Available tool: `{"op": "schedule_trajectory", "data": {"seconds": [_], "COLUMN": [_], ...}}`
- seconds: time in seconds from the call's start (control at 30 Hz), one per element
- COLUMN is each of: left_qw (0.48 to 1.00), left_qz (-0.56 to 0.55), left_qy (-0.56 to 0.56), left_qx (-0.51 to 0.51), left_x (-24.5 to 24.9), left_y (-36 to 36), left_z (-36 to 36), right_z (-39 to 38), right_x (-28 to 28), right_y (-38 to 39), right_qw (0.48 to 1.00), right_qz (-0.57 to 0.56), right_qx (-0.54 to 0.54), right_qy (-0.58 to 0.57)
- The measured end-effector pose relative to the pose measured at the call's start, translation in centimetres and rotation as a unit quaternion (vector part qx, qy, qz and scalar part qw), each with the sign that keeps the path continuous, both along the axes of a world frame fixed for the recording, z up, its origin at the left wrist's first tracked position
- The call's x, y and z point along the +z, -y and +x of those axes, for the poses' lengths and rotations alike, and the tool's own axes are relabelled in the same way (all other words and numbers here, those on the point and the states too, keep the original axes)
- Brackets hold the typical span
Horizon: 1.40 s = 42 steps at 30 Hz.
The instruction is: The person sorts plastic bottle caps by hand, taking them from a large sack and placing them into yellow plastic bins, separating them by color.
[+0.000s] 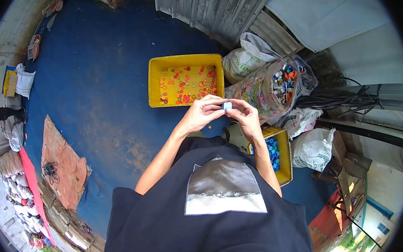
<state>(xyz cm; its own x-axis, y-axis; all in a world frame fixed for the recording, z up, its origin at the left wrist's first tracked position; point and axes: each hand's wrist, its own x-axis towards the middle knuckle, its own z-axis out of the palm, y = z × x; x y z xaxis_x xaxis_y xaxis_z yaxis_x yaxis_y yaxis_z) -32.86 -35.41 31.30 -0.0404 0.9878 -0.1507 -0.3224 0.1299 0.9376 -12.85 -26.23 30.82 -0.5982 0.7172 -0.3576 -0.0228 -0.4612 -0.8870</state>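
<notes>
In front of my chest, a small light blue bottle cap [227, 105] is pinched between the fingertips of both hands. My left hand [200, 116] grips it from the left, fingers bent and thumb beneath. From the other side, my right hand [247, 115] closes its thumb and fingers on the same cap. Just beyond the hands stands a yellow crate [152, 82], with red and orange caps scattered over its bottom. By my right forearm, a second yellow crate [285, 159] holds blue caps [273, 153], partly hidden by the arm.
A large clear sack [260, 90] of mixed caps stands right of the far crate, with a white sack [248, 58] behind it. Another white sack [313, 149] sits at right. An orange sheet [62, 160] lies on the blue floor [108, 86]. A person [4, 114] is at far left.
</notes>
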Motion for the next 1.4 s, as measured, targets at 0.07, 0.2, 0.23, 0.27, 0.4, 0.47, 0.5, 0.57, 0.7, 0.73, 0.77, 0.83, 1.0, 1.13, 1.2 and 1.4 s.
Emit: {"op": "schedule_trajectory", "data": {"seconds": [0.07,0.2,0.23,0.27,0.4,0.47,0.5,0.57,0.7,0.73,0.77,0.83,1.0,1.13,1.2,1.4], "left_qw": [0.998,0.992,0.990,0.988,0.978,0.968,0.967,0.966,0.928,0.910,0.912,0.914,0.914,0.921,0.926,0.931], "left_qz": [0.004,0.012,0.001,0.005,0.061,0.092,0.088,0.077,0.049,0.024,0.003,-0.030,-0.115,-0.131,-0.173,-0.216], "left_qy": [0.007,0.015,0.052,0.049,-0.031,-0.080,-0.079,-0.077,-0.228,-0.294,-0.283,-0.264,-0.279,-0.292,-0.284,-0.294], "left_qx": [0.055,0.125,0.135,0.147,0.198,0.219,0.225,0.235,0.291,0.292,0.298,0.308,0.272,0.223,0.181,0.020], "left_x": [-0.5,0.9,1.2,1.3,1.4,1.3,1.3,1.3,-1.4,-1.6,-1.8,-1.9,-5.4,-7.3,-7.1,-9.5], "left_y": [1.6,3.3,3.6,3.9,3.3,3.1,2.7,2.1,0.1,0.3,0.8,1.7,4.1,4.2,3.5,-1.8], "left_z": [-1.5,-4.1,-4.5,-4.8,-6.7,-7.4,-7.8,-8.6,-9.8,-9.9,-9.9,-9.8,-9.7,-8.7,-7.7,-2.6], "right_z": [-2.5,-6.1,-6.9,-7.7,-10.8,-12.0,-12.6,-13.8,-15.4,-14.7,-13.8,-12.2,-5.0,-0.3,1.8,8.0], "right_x": [1.3,1.9,1.8,1.7,2.0,2.3,2.4,2.4,-1.1,-2.9,-4.6,-4.7,-5.6,-7.8,-8.6,-12.7], "right_y": [0.1,0.3,0.3,0.4,-0.4,-0.6,-0.9,-1.3,-2.8,-2.9,-3.2,-4.1,-4.2,-4.8,-4.9,-4.0], "right_qw": [0.998,0.991,0.990,0.990,0.986,0.986,0.986,0.986,0.962,0.957,0.950,0.952,0.970,0.980,0.982,0.981], "right_qz": [0.021,0.051,0.060,0.067,0.107,0.116,0.121,0.128,0.250,0.247,0.245,0.209,0.090,0.025,0.015,-0.042], "right_qx": [0.057,0.125,0.125,0.124,0.124,0.120,0.113,0.100,0.034,0.047,0.060,0.071,0.110,0.036,0.006,-0.097], "right_qy": [-0.019,-0.009,-0.012,-0.016,-0.013,-0.023,-0.029,-0.039,0.102,0.143,0.184,0.213,0.197,0.192,0.187,0.161]}}
